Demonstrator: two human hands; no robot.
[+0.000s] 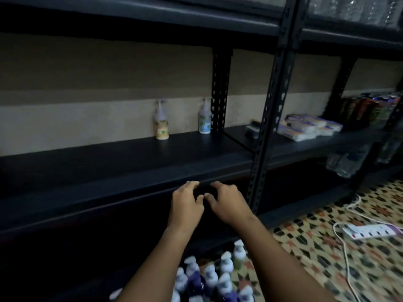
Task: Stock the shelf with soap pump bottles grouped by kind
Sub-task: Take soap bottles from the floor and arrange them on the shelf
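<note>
Head view: both hands met at the shelf's front edge, and whether they held anything dark could not be told.

The left hand (185,203) and right hand (226,201) had fingers curled, nearly touching, over the black shelf (109,171). A yellow-label bottle (161,125) and a blue-label bottle (205,120) stood apart at the back. Floor stock (209,280) waited below; to my eye, each next bottle belonged beside its match, label forward.

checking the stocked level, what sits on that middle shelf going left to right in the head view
yellow-label pump bottle → blue-label pump bottle → small dark item → white wrapped packs → dark cans
</note>
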